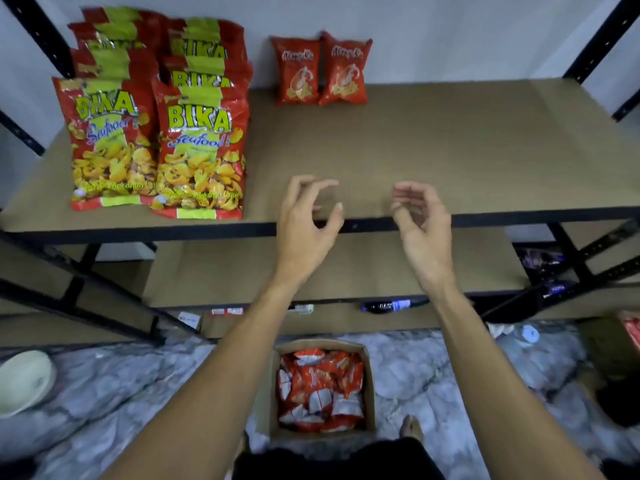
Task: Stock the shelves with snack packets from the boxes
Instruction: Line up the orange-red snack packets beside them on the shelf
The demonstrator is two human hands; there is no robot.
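Both hands, left [304,220] and right [420,220], hovered empty with loosely curled fingers [322,184] over the brown shelf board [450,150], above the open cardboard box [369,355] of red snack packets [320,389].

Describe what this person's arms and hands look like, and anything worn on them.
The left hand and right hand wear no gloves, and no ring, watch or bracelet is visible. Both arms are bare to the frame's edge, with no sleeves showing.
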